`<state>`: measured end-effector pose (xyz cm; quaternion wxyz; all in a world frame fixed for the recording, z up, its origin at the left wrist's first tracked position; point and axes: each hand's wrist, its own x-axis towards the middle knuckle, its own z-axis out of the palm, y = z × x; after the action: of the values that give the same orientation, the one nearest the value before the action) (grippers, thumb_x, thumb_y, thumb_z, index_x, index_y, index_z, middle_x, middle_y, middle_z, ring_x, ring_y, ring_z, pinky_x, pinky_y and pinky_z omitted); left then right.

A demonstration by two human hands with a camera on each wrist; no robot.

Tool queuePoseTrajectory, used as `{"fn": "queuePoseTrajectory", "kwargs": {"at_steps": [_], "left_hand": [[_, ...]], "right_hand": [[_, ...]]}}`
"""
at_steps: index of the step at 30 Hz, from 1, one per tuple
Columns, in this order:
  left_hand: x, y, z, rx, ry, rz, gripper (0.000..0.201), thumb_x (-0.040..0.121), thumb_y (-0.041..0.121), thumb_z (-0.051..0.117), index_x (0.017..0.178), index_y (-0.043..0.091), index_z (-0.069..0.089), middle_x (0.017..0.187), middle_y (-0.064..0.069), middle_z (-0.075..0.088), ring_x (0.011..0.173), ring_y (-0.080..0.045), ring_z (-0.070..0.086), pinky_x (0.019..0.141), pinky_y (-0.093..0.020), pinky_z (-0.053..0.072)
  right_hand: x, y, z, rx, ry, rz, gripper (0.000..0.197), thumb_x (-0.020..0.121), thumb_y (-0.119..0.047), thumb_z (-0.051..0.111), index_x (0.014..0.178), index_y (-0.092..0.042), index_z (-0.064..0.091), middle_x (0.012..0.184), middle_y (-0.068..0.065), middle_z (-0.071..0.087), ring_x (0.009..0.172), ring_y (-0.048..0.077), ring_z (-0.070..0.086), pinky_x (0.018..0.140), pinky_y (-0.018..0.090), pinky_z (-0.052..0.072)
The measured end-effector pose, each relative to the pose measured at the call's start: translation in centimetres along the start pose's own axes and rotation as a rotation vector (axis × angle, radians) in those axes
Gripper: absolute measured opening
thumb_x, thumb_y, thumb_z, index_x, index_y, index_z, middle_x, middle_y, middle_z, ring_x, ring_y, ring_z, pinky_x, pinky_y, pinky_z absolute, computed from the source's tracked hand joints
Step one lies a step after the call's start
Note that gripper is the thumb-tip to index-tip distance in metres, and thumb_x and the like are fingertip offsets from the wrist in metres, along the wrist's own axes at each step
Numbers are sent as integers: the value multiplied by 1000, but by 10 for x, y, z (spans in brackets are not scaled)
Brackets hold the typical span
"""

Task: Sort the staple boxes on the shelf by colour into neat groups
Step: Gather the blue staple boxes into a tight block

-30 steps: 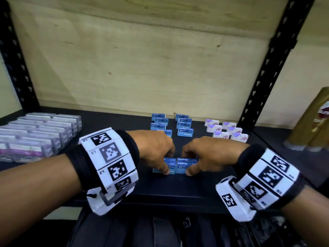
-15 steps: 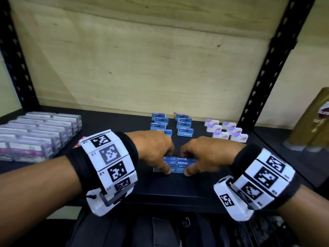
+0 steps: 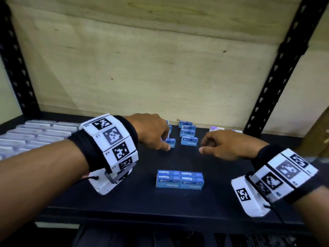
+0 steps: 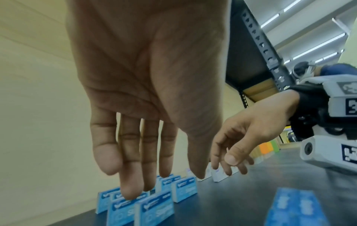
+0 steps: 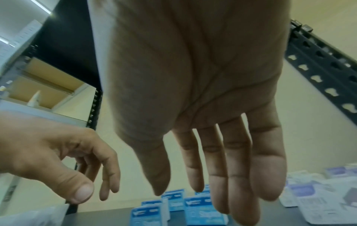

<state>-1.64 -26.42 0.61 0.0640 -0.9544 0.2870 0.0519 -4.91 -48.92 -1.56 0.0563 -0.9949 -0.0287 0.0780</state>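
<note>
My left hand (image 3: 153,132) hangs with loose fingers over the rear upright blue staple boxes (image 3: 189,141), holding nothing; my right hand (image 3: 226,145) is likewise relaxed and unladen beside them. A squared block of blue boxes (image 3: 179,179) lies nearer the shelf (image 3: 142,198) front, white-purple boxes (image 5: 309,192) to the right.

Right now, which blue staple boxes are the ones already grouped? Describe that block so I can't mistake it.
Start at the black shelf and look toward its front edge, midway between the two wrists. There sits the block of blue staple boxes, pressed flush together. Unlike the loose blue boxes standing apart in rows further back, it forms one tight rectangle, nearest the viewer, with neither hand on it.
</note>
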Motion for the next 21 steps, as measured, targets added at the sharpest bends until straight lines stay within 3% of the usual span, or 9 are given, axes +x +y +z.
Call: {"fn": "queuePoseTrajectory", "kwargs": {"at_steps": [8,17,21], "left_hand": [[39,-22,-5,44,-58,-44,46,89,55,61,123,25,60,115,3,60,99,-19,58,77,-31,46],[66,-12,3,64,-159,-2,40,88,44,68,119,19,64,115,-1,62,93,-20,57,73,-29,44],[69,-6,2,112,-168,5,33,93,36,65,119,16,65,118,-4,62,86,-19,52,70,-30,42]], "right_hand": [[48,16,3,-97,33,81,48,89,-53,60,132,-34,51,120,-9,64,113,19,58,97,36,46],[72,2,3,-165,-59,10,32,93,-41,59,123,-28,58,122,-5,62,111,20,58,93,34,48],[70,-2,1,-182,-52,-13,23,93,-39,61,110,-24,67,110,-1,66,101,22,61,86,34,50]]}}
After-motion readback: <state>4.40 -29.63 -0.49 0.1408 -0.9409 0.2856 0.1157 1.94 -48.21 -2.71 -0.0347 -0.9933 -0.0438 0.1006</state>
